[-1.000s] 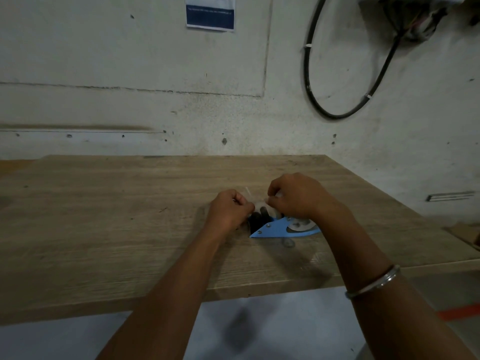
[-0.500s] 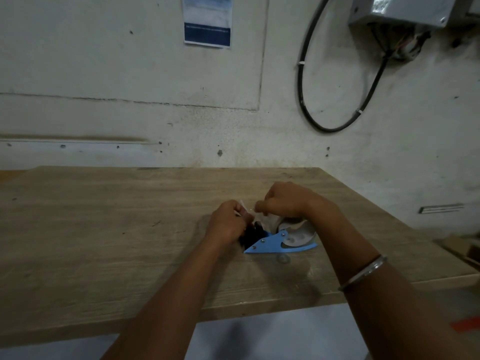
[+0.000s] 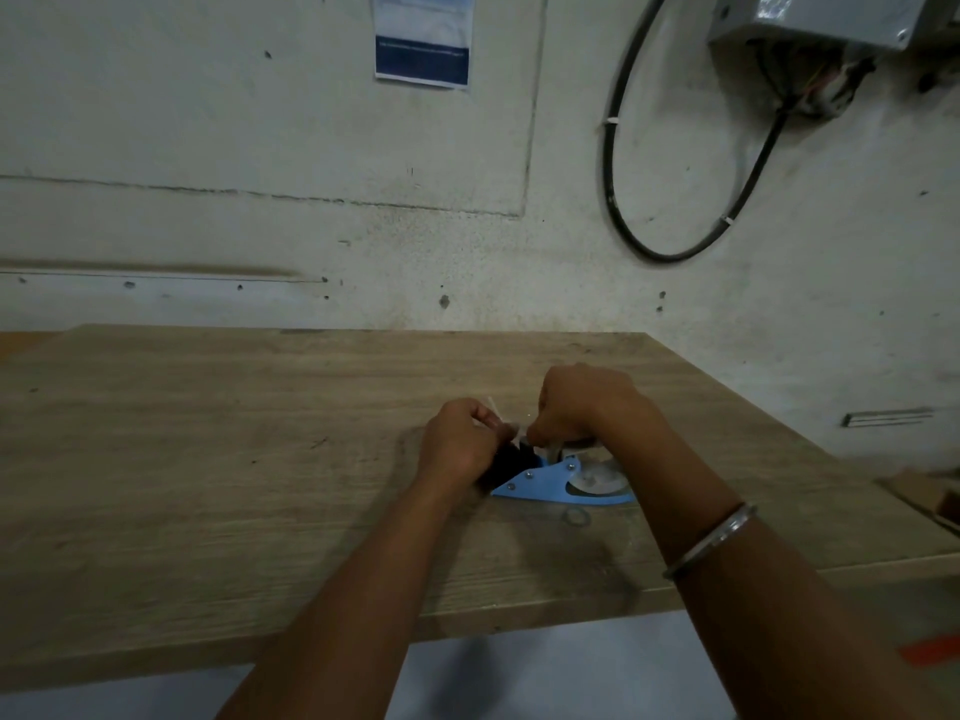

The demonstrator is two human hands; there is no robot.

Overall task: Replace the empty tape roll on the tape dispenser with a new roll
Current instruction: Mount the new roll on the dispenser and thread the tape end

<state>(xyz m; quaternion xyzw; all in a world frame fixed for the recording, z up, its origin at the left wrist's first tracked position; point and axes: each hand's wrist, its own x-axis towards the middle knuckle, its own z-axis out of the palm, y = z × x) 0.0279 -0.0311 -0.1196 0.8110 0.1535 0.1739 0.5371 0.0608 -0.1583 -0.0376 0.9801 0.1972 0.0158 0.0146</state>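
Observation:
A blue tape dispenser point(image 3: 545, 483) lies on its side on the wooden table point(image 3: 208, 459), its black front end pointing left. A clear tape roll point(image 3: 595, 480) sits in its round rear part, partly hidden by my right wrist. My left hand point(image 3: 460, 444) is closed at the dispenser's black front end and pinches a thin strip of clear tape point(image 3: 493, 410) that sticks up past the fingers. My right hand point(image 3: 582, 405) is closed over the top of the dispenser, fingertips pinching the same tape strip just right of my left hand.
The table ends at a front edge point(image 3: 467, 623) near me and a right edge point(image 3: 779, 433). A black cable loop point(image 3: 675, 200) and a grey metal box point(image 3: 821, 18) hang on the wall behind. A cardboard box point(image 3: 924, 498) sits low at the right.
The camera has tilted, so the scene sits lower in view. Both hands stay pinched on the tape at the dispenser's front, with only small shifts.

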